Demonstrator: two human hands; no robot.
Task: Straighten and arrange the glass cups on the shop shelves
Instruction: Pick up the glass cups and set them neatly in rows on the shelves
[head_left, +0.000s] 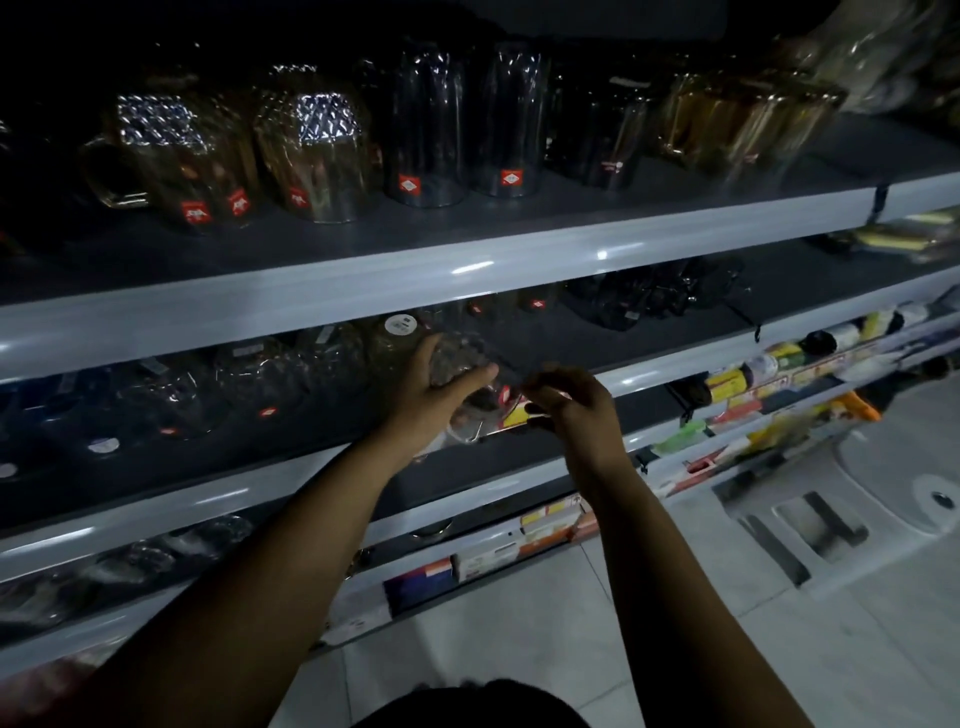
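Observation:
My left hand (434, 387) grips a clear patterned glass cup (460, 358) with a red sticker, held tilted over the middle shelf (322, 457). Just to its right, my right hand (571, 402) has its fingers curled at the cup's rim; what it pinches is too dim to tell. More glass cups (249, 384) with red stickers stand in a row on the same shelf to the left. The upper shelf (415, 280) carries upside-down mugs (176, 156), a textured jug-like glass (317, 156) and tall tumblers (428, 130).
Gold-tinted mugs (748, 119) fill the upper shelf's right end. Dark glassware (649, 296) sits deep on the middle shelf to the right. Lower shelves hold coloured boxes (519, 545) and packets (769, 364). A white moulded object (857, 509) lies on the tiled floor (545, 649).

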